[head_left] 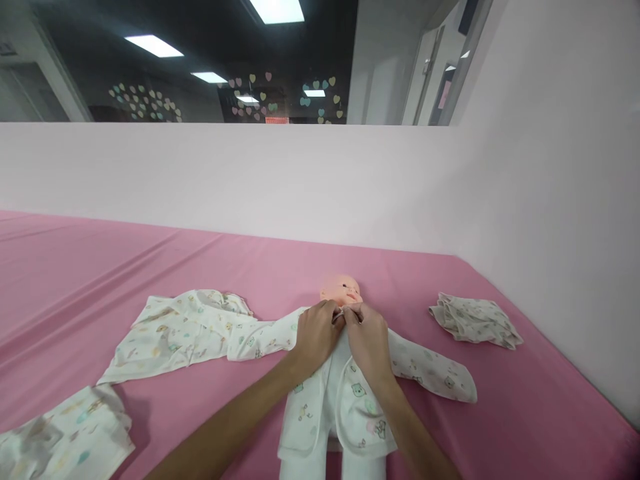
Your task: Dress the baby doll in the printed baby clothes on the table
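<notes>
A baby doll (341, 288) lies on its back on the pink sheet, its head away from me. It wears a white printed baby jacket (361, 407), whose front edges hang apart below the chest over white clothing and white legs. Both sleeves stretch out sideways. At the doll's neck my left hand (320, 333) pinches the jacket's collar edge. Close beside it, my right hand (367, 337) pinches the other side of the collar, fingertips nearly touching those of the left. What exactly lies between the fingertips is mostly hidden.
A printed baby garment (175, 333) lies spread at the left, meeting the jacket's sleeve. Another printed cloth (70, 437) is at the near left. A folded printed cloth (475, 321) lies at the right. The pink sheet (200, 417) ends against white walls (225, 180) behind and right.
</notes>
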`<action>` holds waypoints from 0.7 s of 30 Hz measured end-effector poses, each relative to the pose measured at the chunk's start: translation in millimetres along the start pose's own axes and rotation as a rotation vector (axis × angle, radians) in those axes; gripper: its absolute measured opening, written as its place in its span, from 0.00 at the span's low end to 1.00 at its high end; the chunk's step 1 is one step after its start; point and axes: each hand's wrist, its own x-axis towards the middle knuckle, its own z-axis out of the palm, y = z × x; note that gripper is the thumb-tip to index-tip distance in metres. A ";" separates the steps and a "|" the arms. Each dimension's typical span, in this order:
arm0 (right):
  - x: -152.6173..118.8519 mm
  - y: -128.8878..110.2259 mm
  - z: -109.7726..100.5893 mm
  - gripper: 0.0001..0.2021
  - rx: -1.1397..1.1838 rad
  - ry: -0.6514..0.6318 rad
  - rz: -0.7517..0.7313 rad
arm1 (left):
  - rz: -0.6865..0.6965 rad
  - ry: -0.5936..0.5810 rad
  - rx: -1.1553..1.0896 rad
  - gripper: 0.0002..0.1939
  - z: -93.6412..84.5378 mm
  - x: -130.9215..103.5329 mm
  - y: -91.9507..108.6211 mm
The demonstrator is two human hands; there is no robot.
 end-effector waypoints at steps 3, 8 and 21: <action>-2.4 -1.2 1.6 0.11 0.034 -0.014 -0.011 | 0.017 0.002 -0.015 0.08 1.3 -1.2 -1.4; -9.0 -2.8 4.5 0.14 -0.022 -0.024 -0.098 | -0.030 -0.026 -0.140 0.05 -2.8 1.7 -4.2; -6.9 3.7 5.0 0.15 0.295 -0.016 0.010 | -0.264 -0.352 -0.846 0.14 -26.1 16.4 -9.9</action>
